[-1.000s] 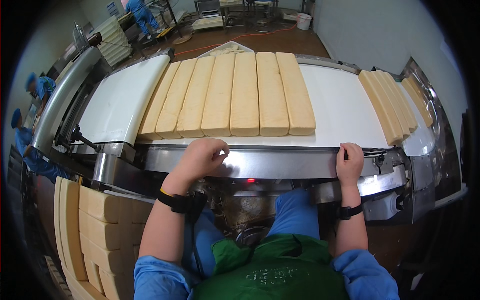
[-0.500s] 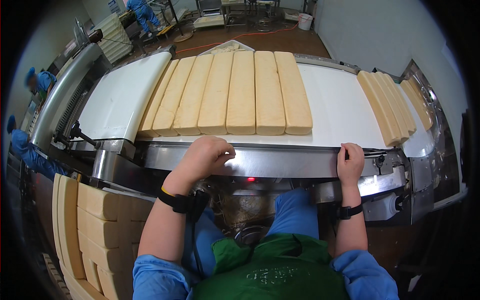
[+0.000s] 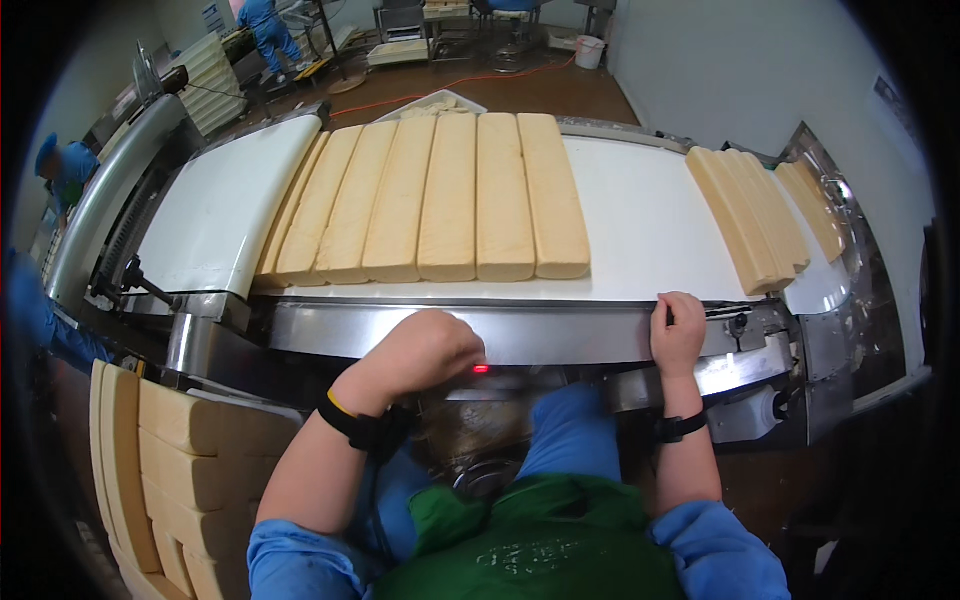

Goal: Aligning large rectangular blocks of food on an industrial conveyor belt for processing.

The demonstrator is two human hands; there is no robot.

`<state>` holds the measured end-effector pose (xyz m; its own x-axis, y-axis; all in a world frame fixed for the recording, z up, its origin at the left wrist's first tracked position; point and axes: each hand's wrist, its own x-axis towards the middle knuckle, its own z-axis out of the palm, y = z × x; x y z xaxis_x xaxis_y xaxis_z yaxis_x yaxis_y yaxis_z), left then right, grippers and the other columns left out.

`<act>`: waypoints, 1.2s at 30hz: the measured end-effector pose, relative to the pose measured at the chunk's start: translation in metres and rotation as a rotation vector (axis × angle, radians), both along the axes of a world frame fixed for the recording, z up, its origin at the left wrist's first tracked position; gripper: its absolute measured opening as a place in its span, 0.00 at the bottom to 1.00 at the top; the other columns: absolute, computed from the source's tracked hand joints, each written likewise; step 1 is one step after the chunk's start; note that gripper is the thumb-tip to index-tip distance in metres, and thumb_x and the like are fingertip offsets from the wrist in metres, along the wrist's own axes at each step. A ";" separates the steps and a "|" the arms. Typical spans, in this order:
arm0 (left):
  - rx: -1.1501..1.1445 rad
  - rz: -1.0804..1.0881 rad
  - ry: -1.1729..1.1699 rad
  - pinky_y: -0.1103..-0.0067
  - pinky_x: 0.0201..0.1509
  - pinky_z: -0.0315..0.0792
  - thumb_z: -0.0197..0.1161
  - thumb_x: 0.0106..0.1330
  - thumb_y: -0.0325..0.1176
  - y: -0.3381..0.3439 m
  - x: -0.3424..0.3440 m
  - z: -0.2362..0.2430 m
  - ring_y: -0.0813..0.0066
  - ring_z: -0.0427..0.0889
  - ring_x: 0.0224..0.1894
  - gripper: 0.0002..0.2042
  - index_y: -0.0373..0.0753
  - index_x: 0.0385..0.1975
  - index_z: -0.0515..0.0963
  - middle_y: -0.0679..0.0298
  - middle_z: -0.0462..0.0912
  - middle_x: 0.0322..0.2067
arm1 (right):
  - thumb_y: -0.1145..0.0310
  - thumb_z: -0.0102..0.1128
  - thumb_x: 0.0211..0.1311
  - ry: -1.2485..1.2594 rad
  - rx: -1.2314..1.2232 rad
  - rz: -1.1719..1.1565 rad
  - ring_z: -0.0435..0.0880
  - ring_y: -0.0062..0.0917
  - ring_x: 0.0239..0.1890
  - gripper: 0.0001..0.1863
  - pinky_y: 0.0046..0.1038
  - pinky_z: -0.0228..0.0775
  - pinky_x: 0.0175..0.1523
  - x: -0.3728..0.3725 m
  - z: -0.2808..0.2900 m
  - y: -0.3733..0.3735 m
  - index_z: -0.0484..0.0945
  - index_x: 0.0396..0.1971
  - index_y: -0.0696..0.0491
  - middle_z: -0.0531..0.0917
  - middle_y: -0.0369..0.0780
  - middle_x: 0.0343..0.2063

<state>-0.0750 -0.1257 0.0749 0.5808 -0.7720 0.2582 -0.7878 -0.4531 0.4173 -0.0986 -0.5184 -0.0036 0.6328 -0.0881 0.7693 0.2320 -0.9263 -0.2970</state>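
Note:
My left hand [image 3: 432, 350] is curled into a loose fist in front of the conveyor's metal side rail [image 3: 400, 330], its fingertips turned under and partly hidden. At the same rail, farther right, my right hand [image 3: 679, 335] has its fingers bent over near the top edge, and nothing shows in them. Beyond the rail lies a white conveyor belt [image 3: 632, 215] with a row of long, smooth, pale-yellow blocks [image 3: 447, 200] set side by side. Neither hand touches these blocks. Several similar blocks [image 3: 745, 225] lie pressed together toward the belt's right end.
Stacked pale-yellow blocks [image 3: 185, 455] stand at my lower left. A steel roller frame [image 3: 120, 215] borders the belt's left end. Behind the belt are a white tray of pieces [image 3: 440, 102], an orange cable [image 3: 470, 82] and a white bucket [image 3: 589, 52]. People in blue [image 3: 268, 35] are farther off.
My left hand has drawn down toward me, off the rail's top edge, and its fingers have curled in more. My right hand stays at the rail. The whole view has shifted slightly.

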 end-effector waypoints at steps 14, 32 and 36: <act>-0.043 -0.081 -0.217 0.66 0.49 0.73 0.70 0.57 0.31 -0.040 0.009 0.002 0.60 0.81 0.44 0.07 0.41 0.34 0.83 0.64 0.83 0.40 | 0.54 0.70 0.55 0.525 -0.325 -0.636 0.75 0.49 0.59 0.37 0.45 0.65 0.69 0.066 0.027 -0.211 0.74 0.61 0.61 0.78 0.53 0.55; -0.029 0.354 -0.279 0.61 0.68 0.65 0.72 0.55 0.30 -0.044 0.069 -0.022 0.58 0.71 0.65 0.24 0.40 0.54 0.75 0.58 0.75 0.58 | 0.51 0.69 0.50 0.634 -0.130 -0.597 0.77 0.48 0.60 0.42 0.44 0.69 0.65 0.072 0.041 -0.156 0.73 0.65 0.56 0.78 0.52 0.58; -0.032 0.369 -0.326 0.62 0.67 0.65 0.72 0.56 0.32 -0.056 0.072 -0.022 0.59 0.70 0.64 0.24 0.39 0.53 0.75 0.58 0.75 0.57 | 0.56 0.64 0.60 0.540 0.327 -0.229 0.83 0.46 0.53 0.32 0.41 0.73 0.62 0.074 0.023 -0.147 0.76 0.61 0.60 0.83 0.53 0.51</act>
<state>-0.0035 -0.1817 0.0529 0.6992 -0.5184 0.4924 -0.6688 -0.7176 0.1942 -0.0243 -0.6650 0.0198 0.8591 -0.4406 0.2605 -0.2195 -0.7769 -0.5901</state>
